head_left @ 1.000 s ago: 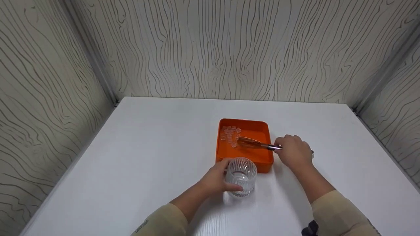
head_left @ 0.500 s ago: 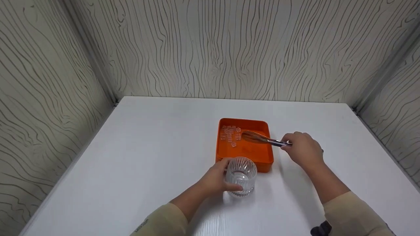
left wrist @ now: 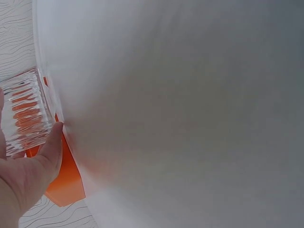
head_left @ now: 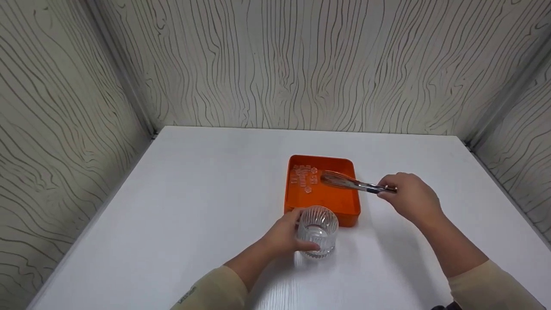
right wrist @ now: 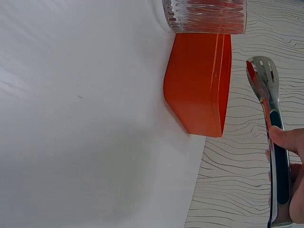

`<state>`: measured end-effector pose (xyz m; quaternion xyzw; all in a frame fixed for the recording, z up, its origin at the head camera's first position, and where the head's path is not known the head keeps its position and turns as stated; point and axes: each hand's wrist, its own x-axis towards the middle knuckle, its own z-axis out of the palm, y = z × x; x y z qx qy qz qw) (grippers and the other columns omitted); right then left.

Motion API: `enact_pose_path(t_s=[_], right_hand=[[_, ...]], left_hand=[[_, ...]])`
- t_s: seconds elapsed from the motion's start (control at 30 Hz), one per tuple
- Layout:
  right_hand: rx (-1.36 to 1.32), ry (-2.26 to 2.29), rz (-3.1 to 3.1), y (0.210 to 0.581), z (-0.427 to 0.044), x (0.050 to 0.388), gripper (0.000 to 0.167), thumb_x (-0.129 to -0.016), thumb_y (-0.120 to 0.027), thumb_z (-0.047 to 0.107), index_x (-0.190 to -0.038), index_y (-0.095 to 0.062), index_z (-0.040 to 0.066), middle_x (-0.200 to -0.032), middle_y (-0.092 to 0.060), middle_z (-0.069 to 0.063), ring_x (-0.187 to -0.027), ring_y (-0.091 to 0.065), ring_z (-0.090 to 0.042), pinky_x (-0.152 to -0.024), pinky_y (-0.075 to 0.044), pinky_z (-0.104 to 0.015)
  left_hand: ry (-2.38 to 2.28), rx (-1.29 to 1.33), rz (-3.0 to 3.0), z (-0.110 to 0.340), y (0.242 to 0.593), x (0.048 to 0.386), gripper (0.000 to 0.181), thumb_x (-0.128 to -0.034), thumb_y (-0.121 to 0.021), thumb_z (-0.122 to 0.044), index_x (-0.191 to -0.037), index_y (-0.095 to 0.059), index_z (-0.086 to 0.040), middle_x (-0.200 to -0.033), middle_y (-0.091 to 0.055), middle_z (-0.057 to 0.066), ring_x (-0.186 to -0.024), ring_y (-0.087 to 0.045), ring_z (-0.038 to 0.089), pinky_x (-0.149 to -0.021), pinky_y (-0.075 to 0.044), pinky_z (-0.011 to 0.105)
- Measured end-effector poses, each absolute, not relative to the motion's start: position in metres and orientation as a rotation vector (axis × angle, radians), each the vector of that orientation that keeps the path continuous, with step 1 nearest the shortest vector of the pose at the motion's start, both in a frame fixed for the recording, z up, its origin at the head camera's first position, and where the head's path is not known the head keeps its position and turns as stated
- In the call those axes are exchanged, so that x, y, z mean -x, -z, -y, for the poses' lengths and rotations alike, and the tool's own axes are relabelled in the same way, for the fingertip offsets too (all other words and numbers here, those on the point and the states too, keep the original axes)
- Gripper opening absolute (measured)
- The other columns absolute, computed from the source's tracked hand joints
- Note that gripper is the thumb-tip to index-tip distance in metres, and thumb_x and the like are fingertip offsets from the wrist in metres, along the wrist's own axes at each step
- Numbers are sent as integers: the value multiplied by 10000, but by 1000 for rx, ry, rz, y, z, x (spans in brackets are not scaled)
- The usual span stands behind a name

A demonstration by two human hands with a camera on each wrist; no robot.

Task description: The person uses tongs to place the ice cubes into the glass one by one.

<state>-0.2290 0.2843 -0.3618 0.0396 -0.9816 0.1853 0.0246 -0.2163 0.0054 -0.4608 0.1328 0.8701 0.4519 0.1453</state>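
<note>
My left hand grips a clear ribbed drinking glass, which stands upright on the table against the near side of an orange tray. Small clear cubes, like ice, lie in the tray's left half. In my right hand is a pair of metal tongs with dark handle inserts and slotted heads. Those heads hang over the tray's right part, to the right of the cubes. The head view and right wrist view do not make clear whether anything is between them.
A white table carries the tray and glass. Wood-grain patterned panels stand behind it and at both sides, with grey posts in the corners.
My right hand has drawn back to the right with the tongs, lifting their heads away from the cubes. My left hand and the glass have stayed in place.
</note>
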Motion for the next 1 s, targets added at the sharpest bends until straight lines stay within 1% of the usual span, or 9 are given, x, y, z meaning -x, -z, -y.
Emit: enact_pose_path(t_s=[0.17, 0.37, 0.57, 0.8, 1.0], right_hand=[[-191, -566, 3033, 354, -284, 217, 116, -813, -684, 169, -930, -680, 171, -808, -585, -4, -738, -496, -201, -556, -397, -289], [-265, -568, 3028, 353, -277, 204, 99, -802, -697, 168, -897, -684, 194, -796, -584, 36, -765, -480, -186, -572, -410, -290], [-339, -531, 3024, 357, -270, 194, 121, -778, -716, 138, -881, -690, 197, -755, -568, 70, -736, -478, -155, -582, -427, -275], [-390, -489, 3035, 361, -270, 188, 151, -751, -738, 129, -852, -681, 225, -734, -548, 105, -713, -469, -127, -577, -423, -264], [-402, -479, 3033, 364, -270, 186, 151, -750, -739, 133, -857, -683, 223, -734, -544, 118, -711, -456, -118, -569, -413, -257]], left_hand=[[-1290, -381, -2508, -5, 462, 216, 753, -606, -831, -394, -1238, -443, -258, -1159, -525, -107, -1107, -494, 148, -961, -423, 397], [-1289, -362, -2507, -5, 463, 216, 742, -599, -831, -403, -1221, -451, -265, -1142, -522, -134, -1107, -495, 137, -963, -423, 380], [-1304, -361, -2493, -5, 464, 218, 766, -584, -837, -406, -1231, -449, -269, -1139, -522, -139, -1101, -498, 138, -963, -420, 394], [-1330, -338, -2480, -6, 465, 218, 753, -579, -837, -403, -1218, -456, -292, -1124, -528, -160, -1096, -500, 131, -966, -417, 406], [-1335, -331, -2480, -7, 466, 217, 758, -575, -844, -388, -1216, -450, -302, -1125, -525, -166, -1090, -501, 128, -962, -423, 397]])
